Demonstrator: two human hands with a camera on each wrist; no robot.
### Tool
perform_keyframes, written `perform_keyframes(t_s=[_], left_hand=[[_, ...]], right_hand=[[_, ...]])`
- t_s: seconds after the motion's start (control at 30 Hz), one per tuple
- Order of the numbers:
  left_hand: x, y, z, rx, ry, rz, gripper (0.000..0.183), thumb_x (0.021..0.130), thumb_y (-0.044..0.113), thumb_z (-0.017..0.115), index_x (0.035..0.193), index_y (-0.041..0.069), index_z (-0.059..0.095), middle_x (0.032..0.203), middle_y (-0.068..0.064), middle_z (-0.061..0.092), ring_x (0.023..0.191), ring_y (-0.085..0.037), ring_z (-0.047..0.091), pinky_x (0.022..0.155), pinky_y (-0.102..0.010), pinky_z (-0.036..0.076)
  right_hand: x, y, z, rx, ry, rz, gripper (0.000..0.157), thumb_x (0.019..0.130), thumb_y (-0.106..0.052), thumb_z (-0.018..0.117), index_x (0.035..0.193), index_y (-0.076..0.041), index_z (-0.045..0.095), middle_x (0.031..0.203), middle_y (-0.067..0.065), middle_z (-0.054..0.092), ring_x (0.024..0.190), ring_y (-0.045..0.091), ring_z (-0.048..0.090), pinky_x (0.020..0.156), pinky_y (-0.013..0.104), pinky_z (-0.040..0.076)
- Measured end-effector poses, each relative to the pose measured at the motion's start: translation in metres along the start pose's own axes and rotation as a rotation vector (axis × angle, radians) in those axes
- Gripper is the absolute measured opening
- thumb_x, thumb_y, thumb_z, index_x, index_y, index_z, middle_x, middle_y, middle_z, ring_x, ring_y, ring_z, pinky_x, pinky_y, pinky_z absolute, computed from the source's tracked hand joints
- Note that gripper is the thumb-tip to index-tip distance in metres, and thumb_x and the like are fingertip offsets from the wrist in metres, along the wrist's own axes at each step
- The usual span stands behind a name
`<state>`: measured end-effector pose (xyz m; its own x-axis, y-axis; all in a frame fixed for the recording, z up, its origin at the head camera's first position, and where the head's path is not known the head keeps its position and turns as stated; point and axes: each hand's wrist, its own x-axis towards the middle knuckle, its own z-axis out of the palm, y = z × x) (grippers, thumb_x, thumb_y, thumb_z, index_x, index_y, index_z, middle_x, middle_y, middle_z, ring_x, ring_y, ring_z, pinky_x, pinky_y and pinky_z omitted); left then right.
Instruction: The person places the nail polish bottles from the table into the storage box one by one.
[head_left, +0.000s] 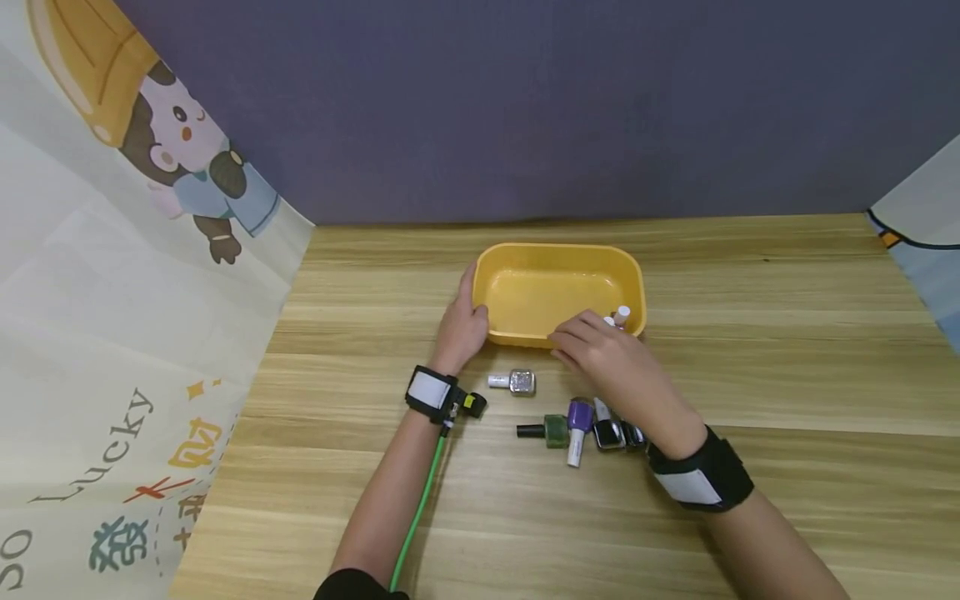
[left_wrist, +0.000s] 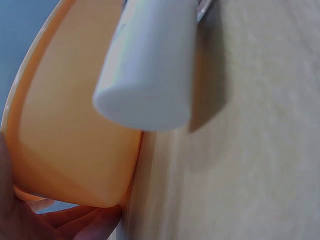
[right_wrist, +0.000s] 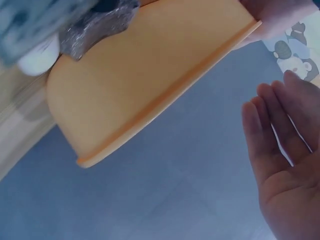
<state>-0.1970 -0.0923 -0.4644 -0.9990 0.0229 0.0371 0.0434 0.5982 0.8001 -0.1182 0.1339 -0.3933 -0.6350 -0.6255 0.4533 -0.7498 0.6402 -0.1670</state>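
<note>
My left hand [head_left: 462, 329] holds the left end of a yellow plastic bin [head_left: 558, 342]; in the left wrist view its fingers [left_wrist: 95, 225] lie against the bin's end wall. Over the bin's front right rim is my right hand [head_left: 611, 358]. The right wrist view shows that hand with fingers extended and nothing in them. Beyond it, white-capped bottles [head_left: 622, 315] stand in the bin's right end, partly hidden. A silver glitter nail polish bottle [head_left: 522, 382] lies in front of the bin, its white cap [left_wrist: 150, 75] large in the left wrist view.
Nearer me lie a green nail polish with a black cap [head_left: 555, 432], a purple one [head_left: 579, 414] with a white cap and a black one [head_left: 608, 434]. Another dark bottle [head_left: 634, 436] is partly covered by the right arm. A dark panel [head_left: 562, 108] rises behind the wooden table [head_left: 765, 350].
</note>
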Motion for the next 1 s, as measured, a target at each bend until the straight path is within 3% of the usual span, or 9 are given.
perform_keyframes(t_s=[0.1, 0.27, 0.47, 0.83, 1.0], left_hand=[[0.001, 0.000, 0.000, -0.002, 0.000, 0.002, 0.070, 0.089, 0.020, 0.036, 0.140, 0.052, 0.000, 0.121, -0.016, 0.056, 0.051, -0.025, 0.046, 0.049, -0.039, 0.042], [0.001, -0.001, 0.001, -0.009, -0.003, 0.002, 0.070, 0.090, 0.021, 0.036, 0.140, 0.053, 0.000, 0.110, -0.016, 0.059, 0.051, -0.025, 0.046, 0.049, -0.039, 0.042], [0.001, -0.001, 0.000, -0.010, -0.005, -0.003, 0.070, 0.089, 0.021, 0.036, 0.140, 0.052, 0.000, 0.129, -0.018, 0.052, 0.056, -0.024, 0.050, 0.052, -0.038, 0.043], [0.002, 0.002, -0.001, -0.012, -0.001, 0.003, 0.071, 0.089, 0.020, 0.036, 0.140, 0.052, 0.000, 0.133, -0.014, 0.049, 0.068, -0.022, 0.054, 0.060, -0.036, 0.044], [-0.001, 0.001, -0.001, -0.004, -0.006, -0.005, 0.071, 0.088, 0.020, 0.036, 0.140, 0.051, 0.001, 0.141, -0.010, 0.042, 0.084, -0.020, 0.056, 0.074, -0.036, 0.045]], right_hand=[[0.002, -0.002, 0.004, 0.003, -0.012, -0.018, 0.025, 0.091, -0.023, 0.051, 0.103, -0.005, 0.065, 0.101, 0.004, 0.062, 0.098, 0.018, 0.052, 0.087, 0.032, 0.044], [0.005, -0.007, 0.009, -0.017, -0.047, -0.030, 0.023, 0.090, -0.021, 0.054, 0.102, -0.005, 0.066, 0.100, 0.004, 0.063, 0.097, 0.018, 0.053, 0.087, 0.032, 0.044], [0.006, -0.013, 0.014, -0.047, -0.099, -0.033, 0.019, 0.087, -0.019, 0.058, 0.099, -0.007, 0.066, 0.100, 0.004, 0.063, 0.097, 0.018, 0.054, 0.087, 0.030, 0.044], [0.015, -0.023, 0.013, -0.094, -0.157, -0.026, 0.014, 0.081, -0.014, 0.064, 0.093, -0.007, 0.066, 0.094, 0.002, 0.063, 0.091, 0.016, 0.053, 0.079, 0.027, 0.046], [0.019, -0.027, 0.015, -0.079, -0.177, -0.031, 0.015, 0.079, -0.012, 0.066, 0.094, -0.007, 0.067, 0.095, 0.002, 0.063, 0.092, 0.014, 0.053, 0.079, 0.025, 0.046]])
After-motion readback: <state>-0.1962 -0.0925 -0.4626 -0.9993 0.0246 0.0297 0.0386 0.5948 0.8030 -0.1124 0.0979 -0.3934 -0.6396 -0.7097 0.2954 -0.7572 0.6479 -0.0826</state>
